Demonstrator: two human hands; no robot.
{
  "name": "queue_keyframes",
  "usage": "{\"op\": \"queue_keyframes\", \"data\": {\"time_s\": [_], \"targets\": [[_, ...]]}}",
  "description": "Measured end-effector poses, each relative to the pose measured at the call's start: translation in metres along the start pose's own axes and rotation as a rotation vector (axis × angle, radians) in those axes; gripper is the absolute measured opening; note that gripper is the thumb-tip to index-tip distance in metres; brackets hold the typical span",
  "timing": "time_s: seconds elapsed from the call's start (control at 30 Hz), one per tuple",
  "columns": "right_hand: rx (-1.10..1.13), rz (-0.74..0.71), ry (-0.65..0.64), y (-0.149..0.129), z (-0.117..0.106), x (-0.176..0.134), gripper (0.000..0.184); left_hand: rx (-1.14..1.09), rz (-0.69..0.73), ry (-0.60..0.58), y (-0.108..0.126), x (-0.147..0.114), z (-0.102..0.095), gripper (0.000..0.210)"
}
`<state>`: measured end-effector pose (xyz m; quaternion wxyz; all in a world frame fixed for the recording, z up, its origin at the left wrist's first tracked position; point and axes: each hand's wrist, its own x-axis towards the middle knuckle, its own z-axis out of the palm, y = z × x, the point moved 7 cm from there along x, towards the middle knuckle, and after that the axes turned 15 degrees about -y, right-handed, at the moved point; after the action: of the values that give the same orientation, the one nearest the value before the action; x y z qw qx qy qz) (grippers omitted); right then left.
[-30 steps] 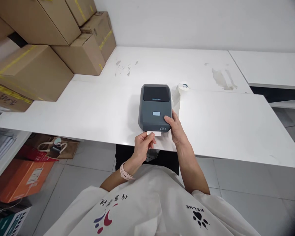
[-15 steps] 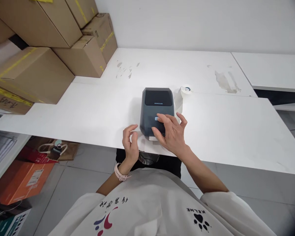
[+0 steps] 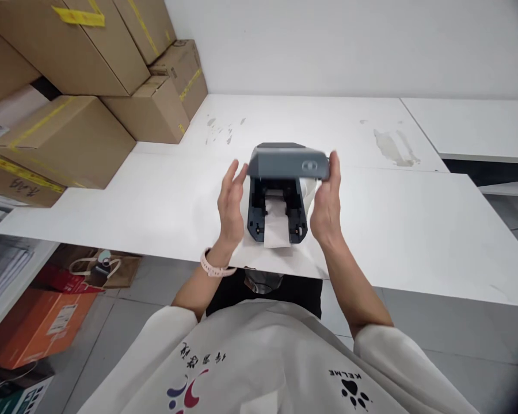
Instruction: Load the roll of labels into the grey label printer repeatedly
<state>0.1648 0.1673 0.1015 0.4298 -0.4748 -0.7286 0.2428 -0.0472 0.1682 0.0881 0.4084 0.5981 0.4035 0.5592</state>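
White short-sleeved shirt (image 3: 259,333); black KELME lettering (image 3: 345,375) beside paw print (image 3: 351,388), red-and-blue emblem (image 3: 192,393). 1 pale-pink wristband (image 3: 216,270), left side. Black bottoms (image 3: 302,292).

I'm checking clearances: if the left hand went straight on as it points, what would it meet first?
The left hand would probably meet the raised printer lid first, at its left end; blur and depth leave unclear whether they touch.

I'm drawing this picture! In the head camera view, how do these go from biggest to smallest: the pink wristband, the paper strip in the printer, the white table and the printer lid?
From largest to smallest, as they look there:
1. White table
2. Printer lid
3. Paper strip
4. Pink wristband
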Motion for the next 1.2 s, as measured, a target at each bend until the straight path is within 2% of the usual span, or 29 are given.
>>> {"op": "queue_keyframes", "data": {"time_s": [0.1, 0.2, 0.27, 0.37, 0.43, 0.53, 0.6, 0.73, 0.9, 1.0, 1.07, 1.13, 1.2], "targets": [[-0.208, -0.095, 0.065, -0.013, -0.009, 0.058, 0.077, 0.024, -0.07, -0.031, -0.025, 0.036, -0.008, 0.062], [-0.292, -0.119, 0.094, -0.014, -0.014, 0.109, 0.082, 0.138, -0.244, -0.124, -0.059, 0.045, -0.003, 0.067], [-0.274, -0.098, 0.097, -0.013, -0.017, 0.129, 0.08, 0.203, -0.321, -0.179, -0.072, 0.041, 0.003, 0.075], [-0.315, -0.079, 0.03, -0.016, -0.015, 0.134, 0.07, 0.285, -0.356, -0.205, -0.073, 0.033, 0.01, 0.088], [-0.457, -0.053, -0.17, -0.016, 0.002, 0.127, 0.056, 0.323, -0.357, -0.204, -0.069, 0.031, 0.012, 0.092], [-0.814, 0.011, -0.699, -0.001, 0.049, 0.107, 0.044, 0.338, -0.356, -0.2, -0.068, 0.032, 0.013, 0.092], [-0.967, 0.017, -0.966, 0.012, 0.073, 0.092, 0.041, 0.324, -0.345, -0.197, -0.072, 0.032, 0.013, 0.094], [-0.99, -0.032, -1.16, 0.024, 0.099, 0.086, 0.037, 0.263, -0.291, -0.166, -0.083, 0.032, 0.01, 0.097], [-0.853, -0.072, -1.364, 0.025, 0.106, 0.09, 0.056, 0.243, -0.292, -0.167, -0.093, 0.031, 0.008, 0.098], [-0.689, -0.034, -1.463, 0.023, 0.092, 0.092, 0.044, 0.226, -0.299, -0.167, -0.095, 0.031, 0.008, 0.098], [-0.484, -0.042, -1.441, 0.02, 0.069, 0.09, 0.035, 0.22, -0.295, -0.171, -0.095, 0.031, 0.009, 0.097], [-0.185, -0.129, -1.334, 0.018, 0.031, 0.083, 0.037, 0.221, -0.289, -0.171, -0.093, 0.03, 0.009, 0.096], [0.104, -0.258, -1.175, 0.023, -0.019, 0.067, 0.037, 0.218, -0.294, -0.166, -0.091, 0.03, 0.009, 0.094]]}}
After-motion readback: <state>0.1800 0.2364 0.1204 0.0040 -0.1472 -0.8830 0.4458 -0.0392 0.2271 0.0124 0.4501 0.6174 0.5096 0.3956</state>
